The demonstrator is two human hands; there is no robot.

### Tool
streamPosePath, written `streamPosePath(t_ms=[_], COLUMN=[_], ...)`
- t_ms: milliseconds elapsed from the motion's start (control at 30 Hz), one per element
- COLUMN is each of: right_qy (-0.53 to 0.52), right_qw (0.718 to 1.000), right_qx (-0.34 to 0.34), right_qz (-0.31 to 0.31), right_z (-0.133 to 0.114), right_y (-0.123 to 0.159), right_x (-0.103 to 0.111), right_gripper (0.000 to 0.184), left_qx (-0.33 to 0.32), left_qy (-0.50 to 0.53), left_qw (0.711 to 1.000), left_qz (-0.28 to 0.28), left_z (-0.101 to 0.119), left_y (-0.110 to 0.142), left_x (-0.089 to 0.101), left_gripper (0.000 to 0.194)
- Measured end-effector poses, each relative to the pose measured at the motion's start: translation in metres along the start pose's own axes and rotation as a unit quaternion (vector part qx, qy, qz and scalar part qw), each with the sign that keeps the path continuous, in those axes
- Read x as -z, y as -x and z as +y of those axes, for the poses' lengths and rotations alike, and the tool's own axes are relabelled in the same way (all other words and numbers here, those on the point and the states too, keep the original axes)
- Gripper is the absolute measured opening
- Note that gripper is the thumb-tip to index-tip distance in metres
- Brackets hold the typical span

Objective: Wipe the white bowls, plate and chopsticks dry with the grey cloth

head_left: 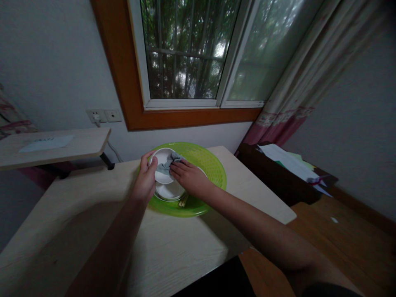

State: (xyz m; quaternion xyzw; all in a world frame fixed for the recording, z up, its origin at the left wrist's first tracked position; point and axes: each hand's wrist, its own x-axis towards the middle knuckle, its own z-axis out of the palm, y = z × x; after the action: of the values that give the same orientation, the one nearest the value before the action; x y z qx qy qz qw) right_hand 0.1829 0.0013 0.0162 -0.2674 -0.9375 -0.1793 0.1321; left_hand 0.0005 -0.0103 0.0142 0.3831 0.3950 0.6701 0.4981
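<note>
A green plastic basin (213,165) sits on the pale wooden table (173,243) below the window. Over it my left hand (145,179) grips the rim of a small white bowl (161,159), tilted toward me. My right hand (189,177) presses a grey cloth (168,163) into that bowl, fingers closed on the cloth. Beneath the held bowl another white dish (170,190) lies in the basin. The ends of wooden chopsticks (183,201) stick out at the basin's near side.
A second light table (55,146) with a paper on it stands at the left. A dark low cabinet (278,177) with papers stands at the right by the curtain (297,99). A wall socket (103,116) sits left of the window. Wooden floor lies at the right.
</note>
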Motion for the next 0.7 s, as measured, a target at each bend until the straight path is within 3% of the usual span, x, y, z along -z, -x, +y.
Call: streamPosePath(t_ms=[400,567,700], right_qy=[0.047,-0.040,-0.170], right_qw=[0.997,0.997,0.983], right_qx=[-0.055,-0.054,-0.054], right_qz=[-0.003,-0.044,-0.048], right_z=[-0.013,-0.027,-0.033], right_y=[-0.007,-0.011,-0.015], right_x=[0.000,0.013,0.021], right_gripper=[0.041,0.031,0.042], left_qx=[0.009,-0.016,-0.024], left_qy=[0.004,0.012,0.009], left_qw=[1.000,1.000,1.000], left_qz=[-0.028,-0.008,-0.001], left_z=[0.010,0.007,0.006], left_y=[0.000,-0.002,-0.001], left_x=[0.002,0.004,0.003], left_gripper=[0.040,0.045,0.039])
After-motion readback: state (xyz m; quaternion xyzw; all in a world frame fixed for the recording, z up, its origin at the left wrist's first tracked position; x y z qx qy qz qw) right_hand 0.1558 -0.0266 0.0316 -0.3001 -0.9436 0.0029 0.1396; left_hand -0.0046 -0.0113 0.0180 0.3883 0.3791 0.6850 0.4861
